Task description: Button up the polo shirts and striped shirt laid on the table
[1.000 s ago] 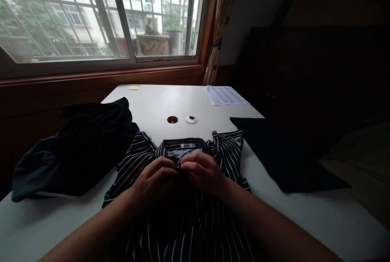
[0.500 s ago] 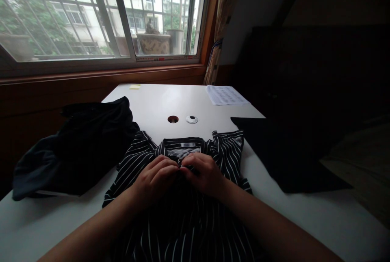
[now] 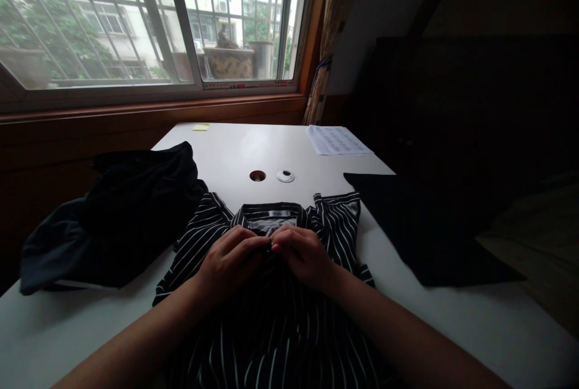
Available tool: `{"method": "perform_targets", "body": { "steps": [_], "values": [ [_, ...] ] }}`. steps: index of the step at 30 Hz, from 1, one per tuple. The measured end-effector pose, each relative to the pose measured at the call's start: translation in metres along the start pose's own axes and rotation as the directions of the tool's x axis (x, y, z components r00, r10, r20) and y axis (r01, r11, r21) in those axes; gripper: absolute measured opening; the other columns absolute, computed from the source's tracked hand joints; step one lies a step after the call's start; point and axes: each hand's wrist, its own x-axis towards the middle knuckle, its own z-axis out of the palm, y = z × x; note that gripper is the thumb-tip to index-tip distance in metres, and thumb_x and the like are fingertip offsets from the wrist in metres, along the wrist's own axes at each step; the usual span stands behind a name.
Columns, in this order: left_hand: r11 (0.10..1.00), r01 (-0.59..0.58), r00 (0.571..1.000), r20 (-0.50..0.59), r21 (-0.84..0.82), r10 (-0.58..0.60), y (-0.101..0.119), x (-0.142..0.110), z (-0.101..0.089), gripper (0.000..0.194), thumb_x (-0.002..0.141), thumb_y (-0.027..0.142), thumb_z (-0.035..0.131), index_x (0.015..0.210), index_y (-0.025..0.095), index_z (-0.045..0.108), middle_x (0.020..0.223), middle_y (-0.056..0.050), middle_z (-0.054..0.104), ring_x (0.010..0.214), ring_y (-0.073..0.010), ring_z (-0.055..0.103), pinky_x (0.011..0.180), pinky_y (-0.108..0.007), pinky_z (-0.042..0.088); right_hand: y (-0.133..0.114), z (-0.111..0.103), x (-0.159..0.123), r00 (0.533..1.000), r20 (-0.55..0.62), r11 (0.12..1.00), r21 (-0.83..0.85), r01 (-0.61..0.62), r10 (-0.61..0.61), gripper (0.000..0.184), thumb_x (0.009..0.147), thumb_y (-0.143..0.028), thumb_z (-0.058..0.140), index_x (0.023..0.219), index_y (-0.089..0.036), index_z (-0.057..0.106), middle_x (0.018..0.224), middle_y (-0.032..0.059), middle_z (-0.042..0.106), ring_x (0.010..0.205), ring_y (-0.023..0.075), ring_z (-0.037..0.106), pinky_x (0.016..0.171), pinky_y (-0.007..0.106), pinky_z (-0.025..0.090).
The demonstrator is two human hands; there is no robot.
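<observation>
A black shirt with white stripes (image 3: 280, 328) lies front up before me, its collar (image 3: 271, 209) pointing away and its short sleeves spread to both sides. Just below the collar, my left hand (image 3: 233, 259) pinches the front edge of the shirt. My right hand (image 3: 303, 253) meets it there, fingers closed on the same front edge. The fingertips almost touch. A small pale spot shows between them, perhaps a button, too small to be sure. The cloth under both palms is hidden.
Dark clothes (image 3: 136, 214) are heaped on the white table (image 3: 226, 148) at left. A flat black cloth (image 3: 407, 232) hangs over the right side. Printed sheets (image 3: 337, 140), a yellow note (image 3: 200, 127), a round hole (image 3: 257, 176) and its white cover (image 3: 285, 177) are farther back.
My left fingertips have shifted slightly right and up toward the right ones. The right hand stays nearly in place, and the shirt lies as before.
</observation>
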Motion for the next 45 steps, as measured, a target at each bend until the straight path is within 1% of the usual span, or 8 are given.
{"method": "perform_targets", "body": {
  "steps": [9, 17, 22, 25, 31, 36, 39, 45],
  "values": [
    [1.000, -0.006, 0.996, -0.085, 0.016, 0.008, -0.002, -0.001, -0.002, 0.018, 0.091, 0.012, 0.060, 0.106, 0.019, 0.067, 0.084, -0.004, 0.064, 0.071, -0.0134, 0.060, 0.062, -0.025, 0.053, -0.005, 0.000, 0.006, 1.000, 0.007, 0.998, 0.055, -0.028, 0.028, 0.008, 0.094, -0.017, 0.055, 0.089, -0.019, 0.060, 0.091, 0.0052, 0.066, 0.086, 0.0171, 0.065, 0.078, 0.035, 0.056],
    [1.000, 0.007, 0.996, -0.092, -0.009, -0.008, -0.003, -0.003, -0.001, 0.020, 0.089, 0.010, 0.062, 0.107, 0.019, 0.066, 0.085, -0.004, 0.063, 0.071, -0.0131, 0.060, 0.062, -0.025, 0.053, -0.005, -0.002, 0.007, 0.998, 0.019, 0.996, 0.063, -0.057, 0.056, 0.008, 0.094, -0.018, 0.055, 0.089, -0.019, 0.061, 0.091, 0.0056, 0.065, 0.085, 0.0166, 0.063, 0.078, 0.034, 0.055],
    [0.990, 0.138, 0.957, -0.255, -0.020, -0.138, -0.005, 0.002, -0.010, 0.012, 0.087, 0.011, 0.066, 0.096, 0.019, 0.064, 0.083, -0.001, 0.062, 0.069, -0.0111, 0.061, 0.057, -0.021, 0.050, 0.000, -0.008, 0.006, 0.993, -0.082, 0.996, 0.025, -0.086, 0.088, 0.009, 0.094, -0.019, 0.056, 0.086, -0.019, 0.060, 0.090, 0.0055, 0.064, 0.085, 0.0174, 0.063, 0.077, 0.034, 0.054],
    [0.980, 0.197, 0.933, -0.303, -0.014, -0.192, -0.009, 0.004, -0.013, 0.009, 0.087, 0.013, 0.066, 0.093, 0.019, 0.063, 0.083, 0.000, 0.063, 0.070, -0.0118, 0.062, 0.060, -0.022, 0.051, 0.003, -0.012, 0.005, 0.981, -0.166, 0.994, 0.007, -0.105, 0.104, 0.010, 0.094, -0.020, 0.056, 0.084, -0.019, 0.059, 0.088, 0.0048, 0.063, 0.084, 0.0175, 0.062, 0.076, 0.034, 0.053],
    [0.970, 0.230, 0.934, -0.262, -0.074, -0.242, -0.009, 0.002, -0.010, 0.009, 0.087, 0.014, 0.067, 0.094, 0.019, 0.064, 0.084, 0.000, 0.064, 0.069, -0.0119, 0.062, 0.059, -0.021, 0.050, 0.002, -0.013, 0.005, 0.983, -0.161, 0.996, -0.012, -0.087, 0.084, 0.010, 0.093, -0.019, 0.055, 0.084, -0.020, 0.059, 0.088, 0.0040, 0.061, 0.083, 0.0171, 0.060, 0.075, 0.034, 0.051],
    [0.969, 0.236, 0.941, -0.229, -0.077, -0.248, -0.008, 0.002, -0.009, 0.014, 0.086, 0.011, 0.067, 0.096, 0.019, 0.063, 0.086, 0.000, 0.063, 0.072, -0.0120, 0.062, 0.062, -0.021, 0.050, 0.001, -0.014, 0.004, 0.976, -0.197, 0.990, -0.081, -0.113, 0.095, 0.010, 0.091, -0.019, 0.057, 0.081, -0.021, 0.059, 0.100, 0.0066, 0.059, 0.104, 0.0219, 0.059, 0.091, 0.041, 0.049],
    [0.968, 0.238, 0.945, -0.213, -0.081, -0.250, -0.008, 0.001, -0.009, 0.015, 0.086, 0.010, 0.067, 0.097, 0.019, 0.062, 0.086, 0.000, 0.062, 0.073, -0.0116, 0.061, 0.064, -0.021, 0.050, 0.000, -0.014, 0.005, 0.980, -0.162, 0.991, -0.049, -0.122, 0.113, 0.010, 0.091, -0.017, 0.056, 0.082, -0.022, 0.058, 0.109, 0.0071, 0.062, 0.111, 0.0226, 0.059, 0.096, 0.043, 0.048],
    [0.967, 0.240, 0.946, -0.202, -0.088, -0.253, -0.009, -0.001, -0.010, 0.017, 0.086, 0.010, 0.068, 0.099, 0.020, 0.061, 0.088, 0.000, 0.062, 0.075, -0.0115, 0.061, 0.066, -0.021, 0.050, 0.001, -0.012, 0.005, 0.984, -0.108, 0.989, 0.051, -0.138, 0.143, 0.009, 0.091, -0.015, 0.057, 0.085, -0.022, 0.056, 0.104, 0.0046, 0.070, 0.099, 0.0186, 0.065, 0.090, 0.040, 0.052]
  ]
}}
